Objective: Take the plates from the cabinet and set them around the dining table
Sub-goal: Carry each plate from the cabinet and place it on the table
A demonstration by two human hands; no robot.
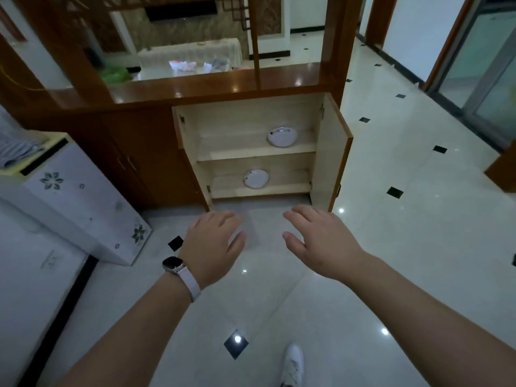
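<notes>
Plates are not in hand: left hand [212, 241] and right hand [321, 241] hover over the floor [391, 219], each grip spread, empty. In the open cabinet [251, 115], lower plate [256, 178] sits on the bottom shelf, upper plate [282, 136] on the shelf above

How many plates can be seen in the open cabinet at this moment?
2. One plate sits on the upper shelf, toward the right; the other plate sits on the lower shelf, nearer the middle. Either could be a stack; that cannot be told from here.
</notes>
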